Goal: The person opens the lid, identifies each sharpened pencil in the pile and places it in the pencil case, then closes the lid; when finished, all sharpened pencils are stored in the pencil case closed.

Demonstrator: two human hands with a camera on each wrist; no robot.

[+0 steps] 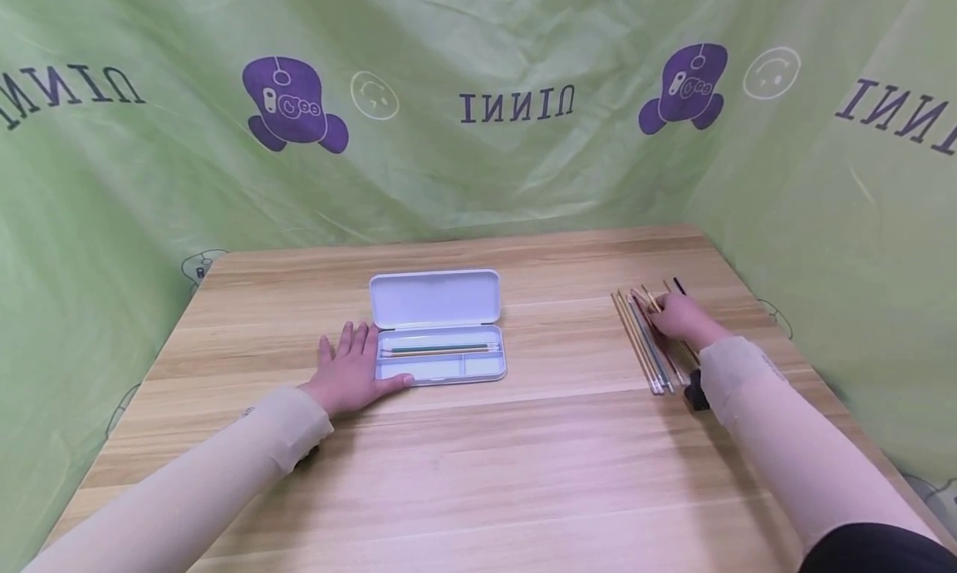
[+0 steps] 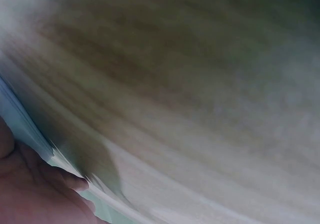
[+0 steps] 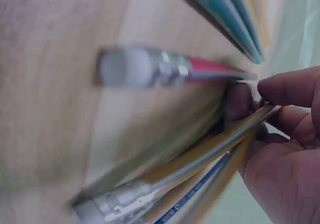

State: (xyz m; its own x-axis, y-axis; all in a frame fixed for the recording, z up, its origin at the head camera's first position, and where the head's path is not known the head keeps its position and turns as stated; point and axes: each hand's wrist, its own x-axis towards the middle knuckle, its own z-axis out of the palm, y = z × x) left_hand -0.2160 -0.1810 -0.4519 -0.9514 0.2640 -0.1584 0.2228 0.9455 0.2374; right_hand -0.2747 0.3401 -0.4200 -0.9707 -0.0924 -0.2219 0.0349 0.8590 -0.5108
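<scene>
A white pencil case [image 1: 435,299] lies with its lid raised near the middle of the table. Inside its rear compartment are a green pencil and a yellow pencil [image 1: 437,353]. My left hand [image 1: 345,375] rests at the case's left side, fingers spread and thumb along the front edge. To the right, my right hand [image 1: 682,320] is over a group of pencils [image 1: 640,340]. The right wrist view shows its thumb and finger pinching a yellow pencil [image 3: 195,156] with a white eraser. Other yellow and blue pencils lie below it; a red pencil [image 3: 200,69] lies beside it.
The wooden table [image 1: 478,465] has a green printed curtain [image 1: 523,183] behind it and at both sides. The case's front part has a divider [image 1: 463,365]. Teal pencils [image 3: 225,13] lie beyond the red one in the right wrist view.
</scene>
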